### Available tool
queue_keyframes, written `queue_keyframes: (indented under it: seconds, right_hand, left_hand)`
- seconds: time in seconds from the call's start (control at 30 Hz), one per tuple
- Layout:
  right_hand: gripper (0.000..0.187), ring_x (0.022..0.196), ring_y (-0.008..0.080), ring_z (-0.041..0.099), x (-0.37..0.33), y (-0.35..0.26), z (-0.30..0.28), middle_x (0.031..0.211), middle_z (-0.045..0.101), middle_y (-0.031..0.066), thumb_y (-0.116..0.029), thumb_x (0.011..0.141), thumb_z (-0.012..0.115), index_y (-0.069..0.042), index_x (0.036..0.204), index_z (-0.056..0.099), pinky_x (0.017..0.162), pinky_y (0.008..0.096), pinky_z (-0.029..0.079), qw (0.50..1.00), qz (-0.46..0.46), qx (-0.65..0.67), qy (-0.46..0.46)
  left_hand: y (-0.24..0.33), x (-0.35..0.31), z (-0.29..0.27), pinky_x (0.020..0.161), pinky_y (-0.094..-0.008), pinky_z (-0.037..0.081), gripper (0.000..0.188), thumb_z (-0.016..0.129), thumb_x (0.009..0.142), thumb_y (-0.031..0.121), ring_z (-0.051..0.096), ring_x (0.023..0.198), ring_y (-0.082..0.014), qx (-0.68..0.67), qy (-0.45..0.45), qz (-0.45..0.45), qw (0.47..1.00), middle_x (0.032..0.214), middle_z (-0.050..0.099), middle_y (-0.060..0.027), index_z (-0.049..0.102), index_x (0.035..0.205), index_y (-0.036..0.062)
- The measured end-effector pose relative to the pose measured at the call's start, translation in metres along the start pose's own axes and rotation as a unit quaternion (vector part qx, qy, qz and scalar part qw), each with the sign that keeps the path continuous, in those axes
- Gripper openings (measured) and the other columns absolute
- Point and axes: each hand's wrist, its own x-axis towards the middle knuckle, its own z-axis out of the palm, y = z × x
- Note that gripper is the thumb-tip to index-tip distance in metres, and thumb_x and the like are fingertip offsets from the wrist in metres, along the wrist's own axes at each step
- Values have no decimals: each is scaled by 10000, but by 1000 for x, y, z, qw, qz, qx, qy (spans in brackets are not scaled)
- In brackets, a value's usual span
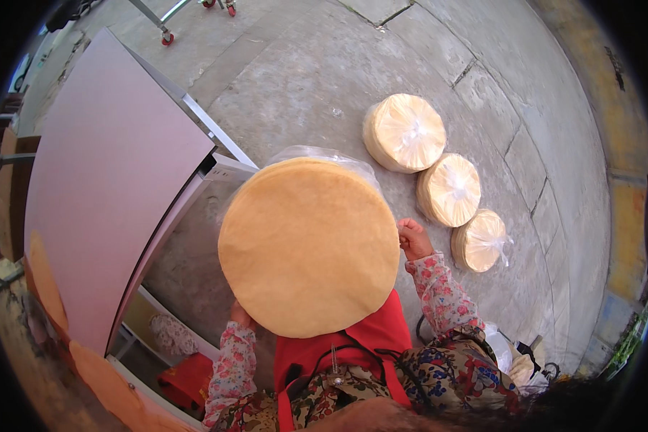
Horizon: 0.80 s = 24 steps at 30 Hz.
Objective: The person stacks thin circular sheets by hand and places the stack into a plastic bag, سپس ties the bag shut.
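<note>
A stack of large, round, thin tan flatbreads (309,248) is in front of my body, over my red apron. A clear plastic bag (338,156) shows crumpled around its far edge. My left hand (242,315) holds the stack at its lower left, most of the fingers hidden beneath. At the right rim, my right hand (414,240) is closed in a pinch; whether it grips bread, bag or both is hard to make out.
Three bagged flatbread stacks, far (407,134), middle (450,189) and near (479,241), sit in a slanting row on the concrete floor (295,86) to the right. A pale pink tabletop (115,173) stands close on my left. Red-wheeled metal legs (167,36) are at the far left.
</note>
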Motion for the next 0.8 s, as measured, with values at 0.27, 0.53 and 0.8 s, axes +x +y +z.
queue_keyframes:
  seconds: [0.27, 0.53, 0.8]
  right_hand:
    - [286, 972, 186, 606, -57, 33, 61, 1052, 628, 63, -93, 853, 556, -33, 1133, 553, 787, 330, 511, 987, 147, 52, 23]
    - [31, 743, 173, 614, -63, 94, 39, 839, 637, 77, -16, 826, 567, -39, 840, 552, 675, 312, 506, 969, 31, 219, 108]
    - [93, 661, 119, 553, -93, -28, 73, 729, 571, 31, -38, 833, 572, -74, 788, 499, 659, 254, 463, 968, -189, 124, 113]
  left_hand:
    - [-16, -9, -9, 861, -341, 494, 334, 455, 930, 214, 579, 1042, -220, 41, 23, -26, 999, 1167, 583, -100, 515, 1196, 22]
    - [-17, -76, 0, 990, -398, 397, 413, 488, 873, 155, 504, 1155, -269, -215, -76, -29, 973, 1239, 533, -130, 448, 1259, 12]
    - [16, -88, -8, 832, -361, 472, 210, 515, 859, 151, 583, 914, -209, -155, -116, 138, 971, 984, 599, -86, 532, 1027, 27]
